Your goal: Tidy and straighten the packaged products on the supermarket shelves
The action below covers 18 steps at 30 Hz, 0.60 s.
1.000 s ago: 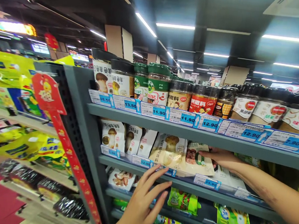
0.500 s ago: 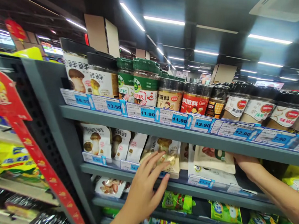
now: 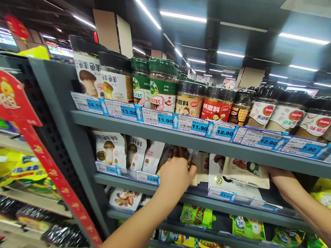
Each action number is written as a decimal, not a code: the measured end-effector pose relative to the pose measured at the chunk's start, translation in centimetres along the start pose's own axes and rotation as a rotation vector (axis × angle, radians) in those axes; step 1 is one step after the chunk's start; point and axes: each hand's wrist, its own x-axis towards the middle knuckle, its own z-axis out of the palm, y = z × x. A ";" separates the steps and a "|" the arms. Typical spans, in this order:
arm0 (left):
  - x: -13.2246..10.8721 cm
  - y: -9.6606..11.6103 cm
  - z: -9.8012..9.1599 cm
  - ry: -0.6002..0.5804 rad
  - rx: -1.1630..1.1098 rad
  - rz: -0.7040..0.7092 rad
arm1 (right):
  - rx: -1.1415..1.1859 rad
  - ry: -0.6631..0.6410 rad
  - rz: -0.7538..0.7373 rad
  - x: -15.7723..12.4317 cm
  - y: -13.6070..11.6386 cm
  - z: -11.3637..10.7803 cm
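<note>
In the head view my left hand (image 3: 178, 172) reaches onto the second shelf. Its fingers stretch over a beige mushroom seasoning packet (image 3: 194, 179), and the thumb stands apart at the packet's right side. The fingertips are in shadow. Further right, my right hand (image 3: 278, 179) holds a beige seasoning packet (image 3: 246, 172) by its right end; its fingers are hidden behind the packet and under the upper shelf. This packet lies tilted in front of white packets (image 3: 221, 179).
Seasoning jars (image 3: 218, 103) line the upper shelf (image 3: 181, 138) above both hands. White mushroom packets (image 3: 110, 149) stand left of my left hand. Green bags (image 3: 196, 216) lie on a lower shelf. A red hanging strip (image 3: 48, 171) runs beside the shelf's left upright.
My left hand has moved up and deeper onto the shelf, its fingers now over the mushroom packet's upper part. My right hand and its packet have shifted slightly right.
</note>
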 end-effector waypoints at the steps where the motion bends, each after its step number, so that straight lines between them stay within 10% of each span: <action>1: 0.0 -0.5 -0.5 -0.014 0.019 -0.017 | 0.010 0.004 -0.016 0.0 0.0 -0.1; 11: -1.0 -2.2 -1.0 0.265 -0.071 -0.024 | 0.070 0.047 -0.007 -0.5 0.4 -0.6; 18: -0.6 1.7 0.3 -0.009 0.121 0.020 | 0.119 -0.060 0.069 -2.0 -1.0 1.1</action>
